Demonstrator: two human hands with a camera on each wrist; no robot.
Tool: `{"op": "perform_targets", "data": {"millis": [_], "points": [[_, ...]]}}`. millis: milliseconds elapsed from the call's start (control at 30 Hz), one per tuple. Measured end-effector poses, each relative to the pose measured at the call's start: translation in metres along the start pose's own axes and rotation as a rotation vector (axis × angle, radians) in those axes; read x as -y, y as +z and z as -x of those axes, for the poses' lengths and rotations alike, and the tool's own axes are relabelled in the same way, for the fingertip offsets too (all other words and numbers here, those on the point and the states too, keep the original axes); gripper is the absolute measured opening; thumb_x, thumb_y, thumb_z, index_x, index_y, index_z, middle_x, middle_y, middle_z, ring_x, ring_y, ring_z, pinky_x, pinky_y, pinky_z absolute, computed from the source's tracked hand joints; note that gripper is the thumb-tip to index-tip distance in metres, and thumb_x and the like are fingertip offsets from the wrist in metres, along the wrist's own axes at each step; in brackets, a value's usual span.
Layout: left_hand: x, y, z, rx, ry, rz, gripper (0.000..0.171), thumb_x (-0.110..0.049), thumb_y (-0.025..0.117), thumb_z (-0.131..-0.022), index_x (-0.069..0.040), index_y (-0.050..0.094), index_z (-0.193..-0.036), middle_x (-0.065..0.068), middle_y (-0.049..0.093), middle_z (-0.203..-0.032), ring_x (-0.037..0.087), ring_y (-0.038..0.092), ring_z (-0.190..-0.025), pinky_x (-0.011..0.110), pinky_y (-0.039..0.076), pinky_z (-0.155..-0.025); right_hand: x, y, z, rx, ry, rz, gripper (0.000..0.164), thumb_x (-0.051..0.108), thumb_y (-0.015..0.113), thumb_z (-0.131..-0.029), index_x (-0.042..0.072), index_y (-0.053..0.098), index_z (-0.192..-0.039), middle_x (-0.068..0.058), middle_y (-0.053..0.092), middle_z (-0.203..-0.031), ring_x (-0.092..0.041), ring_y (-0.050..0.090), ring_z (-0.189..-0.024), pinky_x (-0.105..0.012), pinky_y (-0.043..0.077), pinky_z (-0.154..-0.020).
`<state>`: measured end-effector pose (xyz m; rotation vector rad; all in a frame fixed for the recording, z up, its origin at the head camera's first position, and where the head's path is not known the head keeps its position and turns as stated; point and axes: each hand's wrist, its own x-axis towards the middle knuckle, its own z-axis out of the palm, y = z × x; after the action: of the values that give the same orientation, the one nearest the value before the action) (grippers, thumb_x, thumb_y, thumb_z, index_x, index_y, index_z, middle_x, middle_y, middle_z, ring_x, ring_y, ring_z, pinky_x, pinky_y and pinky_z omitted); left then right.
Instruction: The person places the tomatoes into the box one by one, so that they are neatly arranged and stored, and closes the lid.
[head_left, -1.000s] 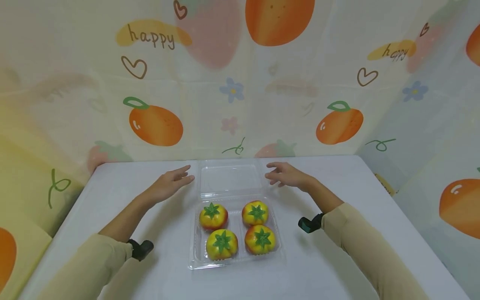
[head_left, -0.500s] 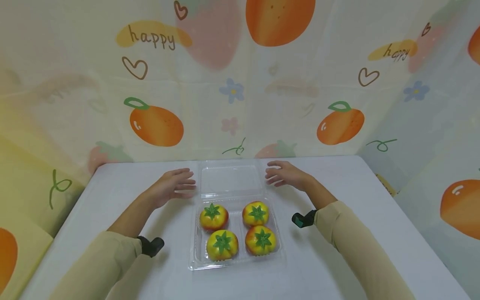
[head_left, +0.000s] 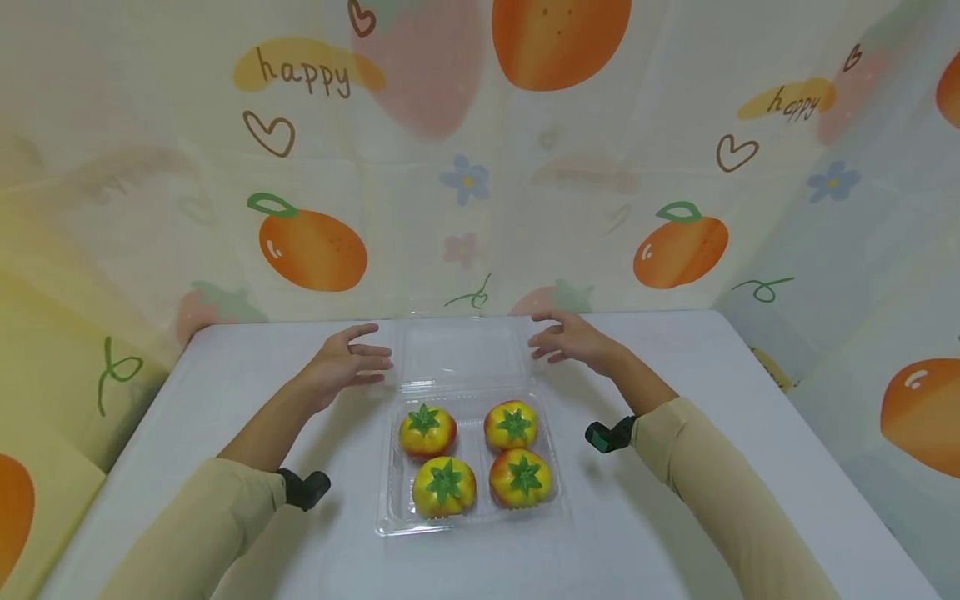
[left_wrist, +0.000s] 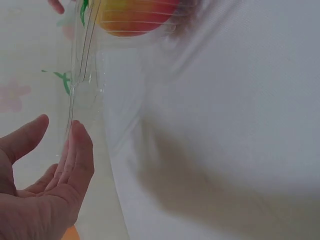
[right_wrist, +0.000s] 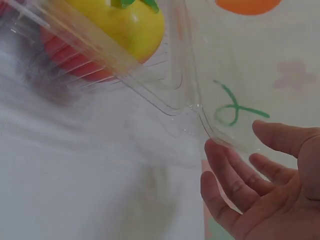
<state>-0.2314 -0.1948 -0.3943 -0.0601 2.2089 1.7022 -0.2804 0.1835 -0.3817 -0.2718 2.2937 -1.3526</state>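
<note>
A clear plastic clamshell box stands on the table with its transparent lid hinged back at the far side, raised at a slight tilt. Several yellow-red toy fruits with green leaf tops, such as the front left fruit, sit in the base. My left hand is at the lid's left edge; in the left wrist view its extended fingers meet the edge, the thumb apart. Opposite it, my right hand has its fingertips against the lid's edge, thumb spread away. Neither hand pinches the lid.
A white cloth covers the table. Behind it hangs a fruit-printed curtain, close to the table's back edge. Dark wrist cameras, one on the left and one on the right, stick out inward from the sleeves.
Both forearms have moved inward toward the box. The left hand has turned, its fingers spreading toward the lid. The lid's far edge has risen slightly; the fruits have stayed put.
</note>
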Motion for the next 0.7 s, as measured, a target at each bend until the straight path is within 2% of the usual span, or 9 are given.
{"op": "perform_targets", "data": {"millis": [133, 267, 467, 700], "points": [[-0.003, 0.002, 0.001, -0.043, 0.032, -0.007, 0.07, -0.004, 0.059, -0.098, -0.006, 0.022, -0.157, 0.029, 0.052, -0.139, 0.039, 0.058, -0.123, 0.041, 0.051, -0.097, 0.005, -0.001, 0.003, -0.036, -0.026, 0.02, 0.06, 0.015, 0.061, -0.099, 0.001, 0.034, -0.15, -0.026, 0.06, -0.129, -0.036, 0.065, -0.113, -0.048, 0.05, -0.1], [-0.005, 0.003, 0.004, -0.055, 0.054, 0.011, 0.068, 0.0, 0.058, -0.098, -0.006, 0.025, -0.157, 0.03, 0.052, -0.138, 0.04, 0.059, -0.12, 0.041, 0.051, -0.097, 0.011, -0.001, 0.006, -0.068, -0.041, 0.031, 0.059, 0.012, 0.063, -0.098, 0.0, 0.037, -0.149, -0.025, 0.062, -0.126, -0.036, 0.066, -0.11, -0.046, 0.05, -0.1], [-0.006, 0.002, 0.006, -0.055, 0.084, 0.001, 0.06, -0.002, 0.063, -0.095, -0.001, 0.039, -0.15, 0.03, 0.053, -0.133, 0.039, 0.061, -0.117, 0.038, 0.052, -0.095, 0.014, -0.002, 0.006, -0.082, -0.077, 0.049, 0.042, 0.008, 0.063, -0.097, 0.0, 0.05, -0.136, -0.027, 0.063, -0.121, -0.033, 0.068, -0.105, -0.044, 0.053, -0.096], [-0.008, 0.001, 0.006, -0.071, 0.143, -0.04, 0.049, -0.004, 0.063, -0.096, -0.001, 0.049, -0.142, 0.027, 0.055, -0.13, 0.038, 0.061, -0.114, 0.041, 0.052, -0.097, 0.016, -0.003, 0.008, -0.111, -0.143, 0.044, 0.024, 0.001, 0.06, -0.097, -0.003, 0.053, -0.119, -0.029, 0.064, -0.113, -0.034, 0.069, -0.101, -0.048, 0.053, -0.094]]}}
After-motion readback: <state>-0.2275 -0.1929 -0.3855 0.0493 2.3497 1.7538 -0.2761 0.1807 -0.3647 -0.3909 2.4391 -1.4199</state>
